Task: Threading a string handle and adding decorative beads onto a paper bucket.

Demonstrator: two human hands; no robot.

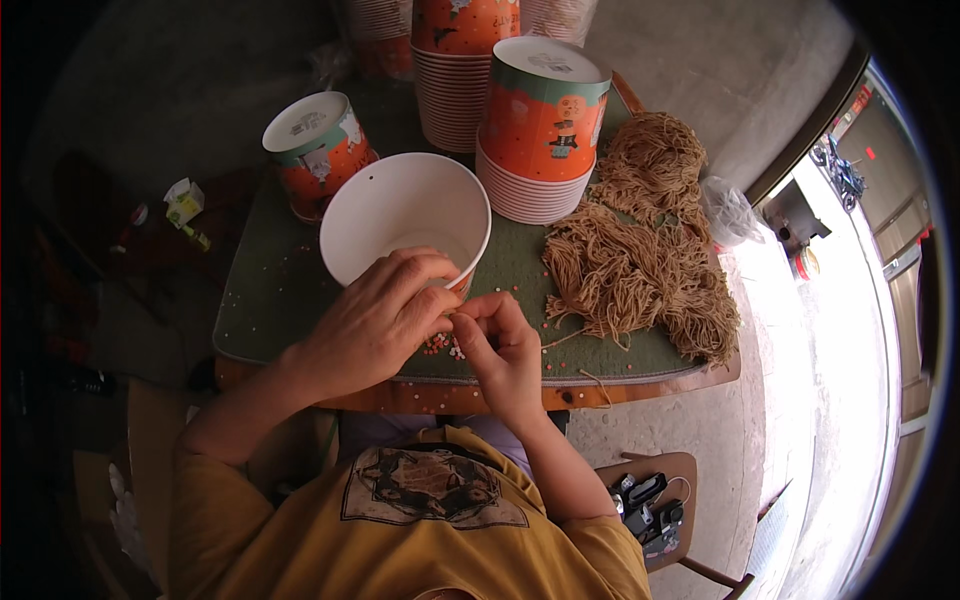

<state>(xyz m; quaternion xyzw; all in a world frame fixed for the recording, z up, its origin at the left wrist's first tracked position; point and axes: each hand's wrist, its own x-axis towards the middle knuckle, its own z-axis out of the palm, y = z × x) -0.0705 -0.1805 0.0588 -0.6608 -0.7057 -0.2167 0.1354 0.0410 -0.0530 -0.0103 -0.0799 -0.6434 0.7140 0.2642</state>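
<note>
A large white-lined paper bucket (pixel 400 205) stands on the green-topped table, its mouth tilted toward me. My left hand (pixel 385 315) grips its near rim, fingers bent over the edge and thumb outside. Close against those fingertips, my right hand (pixel 500 350) is closed in a pinch at the bucket's outer wall. Whatever lies between the right thumb and finger is too small and hidden to name. Small red and white beads (pixel 440 345) lie on the table just below both hands. Tan string bundles (pixel 640 250) lie to the right of the bucket.
Behind stand an upside-down orange bucket stack (pixel 545 130) and a taller stack (pixel 445 100). Another upturned bucket (pixel 320 150) sits at the left. A clear plastic bag (pixel 730 210) is beyond the string. A chair (pixel 665 500) with dark devices stands at lower right.
</note>
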